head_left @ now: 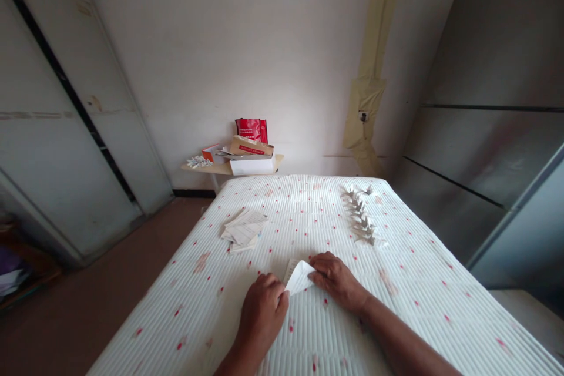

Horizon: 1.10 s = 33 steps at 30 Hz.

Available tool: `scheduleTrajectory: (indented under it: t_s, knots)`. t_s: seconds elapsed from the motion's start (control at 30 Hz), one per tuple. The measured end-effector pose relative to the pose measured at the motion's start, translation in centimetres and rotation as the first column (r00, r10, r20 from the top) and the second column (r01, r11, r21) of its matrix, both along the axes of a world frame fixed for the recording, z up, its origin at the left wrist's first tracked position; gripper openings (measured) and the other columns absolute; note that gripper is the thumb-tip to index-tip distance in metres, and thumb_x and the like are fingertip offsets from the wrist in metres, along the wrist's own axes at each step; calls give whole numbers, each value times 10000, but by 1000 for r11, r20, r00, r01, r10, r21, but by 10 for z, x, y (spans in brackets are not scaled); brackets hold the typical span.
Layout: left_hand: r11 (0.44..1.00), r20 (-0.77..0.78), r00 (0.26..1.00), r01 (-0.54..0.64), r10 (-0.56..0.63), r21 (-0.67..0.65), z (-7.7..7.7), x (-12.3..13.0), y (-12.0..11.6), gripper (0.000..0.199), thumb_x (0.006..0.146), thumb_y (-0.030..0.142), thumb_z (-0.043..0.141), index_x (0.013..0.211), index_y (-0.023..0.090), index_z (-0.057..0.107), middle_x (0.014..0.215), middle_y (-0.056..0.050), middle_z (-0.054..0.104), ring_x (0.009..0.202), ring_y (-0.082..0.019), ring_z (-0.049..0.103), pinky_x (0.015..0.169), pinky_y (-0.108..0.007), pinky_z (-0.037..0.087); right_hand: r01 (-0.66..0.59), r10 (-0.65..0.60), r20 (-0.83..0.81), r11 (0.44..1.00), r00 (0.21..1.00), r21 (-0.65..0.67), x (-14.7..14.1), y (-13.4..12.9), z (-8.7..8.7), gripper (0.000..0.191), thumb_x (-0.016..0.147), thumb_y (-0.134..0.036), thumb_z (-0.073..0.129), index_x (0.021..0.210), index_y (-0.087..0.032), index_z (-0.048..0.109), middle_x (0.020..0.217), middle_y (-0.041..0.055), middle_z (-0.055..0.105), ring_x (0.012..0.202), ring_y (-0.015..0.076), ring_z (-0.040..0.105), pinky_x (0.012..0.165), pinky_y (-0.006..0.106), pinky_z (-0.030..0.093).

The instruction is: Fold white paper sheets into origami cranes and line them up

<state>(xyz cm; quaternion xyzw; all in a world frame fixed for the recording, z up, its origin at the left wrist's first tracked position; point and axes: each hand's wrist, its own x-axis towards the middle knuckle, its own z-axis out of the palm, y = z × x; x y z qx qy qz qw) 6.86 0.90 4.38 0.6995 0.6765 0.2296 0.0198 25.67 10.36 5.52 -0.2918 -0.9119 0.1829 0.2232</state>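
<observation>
A small sheet of white paper [300,277], partly folded over and with faint print on its back part, is held just above or against the bed cover near its front. My left hand [265,305] pinches its lower left corner between thumb and fingers. On the opposite side, my right hand [335,279] grips the right edge with curled fingers. Beyond my left hand lies a loose stack of printed paper sheets [245,228]. Farther off to the right, several folded paper figures [362,217] stand in a row, pointed like origami birds.
The bed [304,205] has a white ribbed cover with red spots. Behind it, a small table [222,169] carries a white box [252,165], a red bag [251,129] and a pile of white paper pieces [199,162]. Grey cabinets [493,147] stand at the right.
</observation>
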Motion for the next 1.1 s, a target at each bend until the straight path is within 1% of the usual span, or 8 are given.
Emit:
scheduleTrajectory:
  t_s: [0.07,0.13,0.23,0.4,0.53,0.63,0.83,1.1]
  knots:
    - [998,14,998,-60,60,-10,2,4,-2,168,779,130,467,674,192,583,744,-10,582,782,-149,527,751,-261,368,62,-63,100,998,993,15,-6,1,2,301,916,-342,392,788,-173,605,894,47,602,875,161,540,760,262,400]
    - [994,27,994,-106,107,-31,3,7,-2,149,784,155,480,688,194,588,740,-10,591,777,-153,532,719,-255,368,115,-120,204,993,972,34,-12,2,5,283,908,-343,407,793,-175,604,901,47,592,879,165,536,744,261,399]
    - [987,-16,989,-148,148,-64,4,8,-2,266,853,247,417,659,189,589,722,-22,601,760,-161,544,699,-268,363,162,-180,310,983,934,82,-20,3,8,280,907,-348,398,821,-179,604,928,51,585,896,177,530,728,269,399]
    - [970,-154,965,-228,213,-88,3,8,0,306,877,263,368,719,192,620,763,-38,626,787,-188,559,691,-298,351,257,-300,350,952,887,164,-30,1,4,259,890,-346,431,826,-167,607,932,69,588,894,196,529,736,289,405]
    - [967,-199,958,-230,205,-109,3,7,3,305,875,268,373,743,187,635,779,-51,637,818,-205,564,699,-313,350,324,-396,310,910,864,257,-34,-7,-3,175,859,-282,479,833,-163,605,930,84,577,907,215,509,733,307,404]
    - [969,-192,960,-226,204,-104,3,6,3,321,883,284,360,748,186,634,784,-51,637,830,-202,562,711,-314,347,328,-409,280,898,869,292,-35,-13,-7,155,862,-245,460,850,-168,595,928,87,568,902,220,494,714,318,397]
    - [976,-168,968,-202,186,-82,3,6,-4,308,884,266,338,761,187,609,795,-42,621,827,-199,547,721,-324,332,305,-390,286,904,875,299,-36,-16,-8,163,868,-174,422,829,-180,580,881,76,562,855,216,488,673,323,377]
    - [965,-203,956,-238,213,-107,4,8,1,323,885,298,335,791,173,617,819,-62,625,853,-215,540,736,-343,336,304,-390,306,907,869,293,-37,-14,-7,165,852,-147,431,826,-174,592,884,82,569,849,218,488,666,321,377]
